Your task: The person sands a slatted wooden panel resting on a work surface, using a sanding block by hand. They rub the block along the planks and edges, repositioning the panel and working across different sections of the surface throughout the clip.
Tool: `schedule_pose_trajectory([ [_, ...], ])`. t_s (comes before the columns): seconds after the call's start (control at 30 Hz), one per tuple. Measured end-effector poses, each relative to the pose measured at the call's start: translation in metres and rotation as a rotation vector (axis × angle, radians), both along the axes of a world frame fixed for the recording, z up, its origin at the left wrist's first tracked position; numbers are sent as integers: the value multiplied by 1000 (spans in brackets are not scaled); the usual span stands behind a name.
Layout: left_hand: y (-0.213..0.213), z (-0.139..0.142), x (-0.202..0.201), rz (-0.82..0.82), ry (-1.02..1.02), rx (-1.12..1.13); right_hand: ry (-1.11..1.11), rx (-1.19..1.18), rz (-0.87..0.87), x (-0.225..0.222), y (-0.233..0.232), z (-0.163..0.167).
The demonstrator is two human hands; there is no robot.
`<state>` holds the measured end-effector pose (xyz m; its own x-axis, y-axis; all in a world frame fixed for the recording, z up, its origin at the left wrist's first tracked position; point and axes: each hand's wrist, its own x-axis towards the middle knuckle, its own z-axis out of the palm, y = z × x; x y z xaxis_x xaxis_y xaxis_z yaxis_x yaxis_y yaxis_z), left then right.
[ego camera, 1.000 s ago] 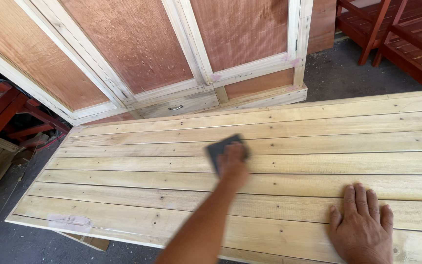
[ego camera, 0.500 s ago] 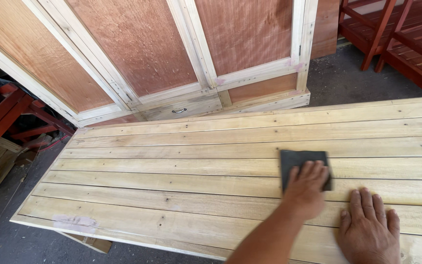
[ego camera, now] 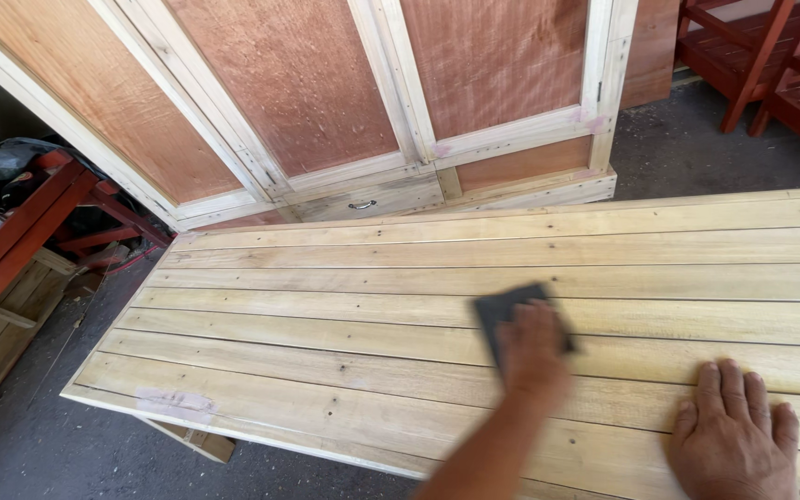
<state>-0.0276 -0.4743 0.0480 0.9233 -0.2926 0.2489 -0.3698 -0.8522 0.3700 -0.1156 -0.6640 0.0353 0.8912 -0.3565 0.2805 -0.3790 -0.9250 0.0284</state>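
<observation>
So your dark grey sanding sheet is lying flat on the pale slatted wood panel, roughly in the middle of the boards front to back and a bit right of centre in the view. Your left hand is pressed down on top of it, fingers spread flat over the sheet, so the near half of it is covered and only the far edge and left corner peek out. That hand is blurred, so finger detail is hard to make out. Your forearm comes up from the bottom edge of the view toward it.

Your right hand is planted palm-down on the same panel, well to the right of the sheet and closer to you, fingers open and a little fanned, holding nothing, just flat on the bare wood.

The panel is a run of long light planks side by side, with a pale filler patch near its front left corner. Behind it, a big cabinet frame with reddish plywood panels and light wood trim leans or stands on the dark floor. Off to the left you've got a red-painted wooden stand, and more red furniture sits in the top right corner.
</observation>
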Motion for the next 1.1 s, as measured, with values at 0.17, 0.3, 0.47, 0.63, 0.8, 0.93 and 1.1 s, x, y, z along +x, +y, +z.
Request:
schedule_pose_trajectory([
  [0.17,-67,-2,-37,-250,231,-61,-107,72,52,-2,1,4],
  [0.3,22,-13,-9,-162,32,-111,-176,94,95,0,2,2],
  [0.47,179,4,26,335,83,124,119,-233,-74,2,1,1],
  [0.63,143,6,20,400,165,147,-84,-9,2,5,18,2],
  [0.8,14,-6,-20,-50,221,39,-101,80,157,13,62,3],
  [0.93,43,-8,-11,-184,82,11,-139,120,224,11,78,-1],
  [1.1,185,2,35,111,111,195,-100,70,202,12,73,-12],
])
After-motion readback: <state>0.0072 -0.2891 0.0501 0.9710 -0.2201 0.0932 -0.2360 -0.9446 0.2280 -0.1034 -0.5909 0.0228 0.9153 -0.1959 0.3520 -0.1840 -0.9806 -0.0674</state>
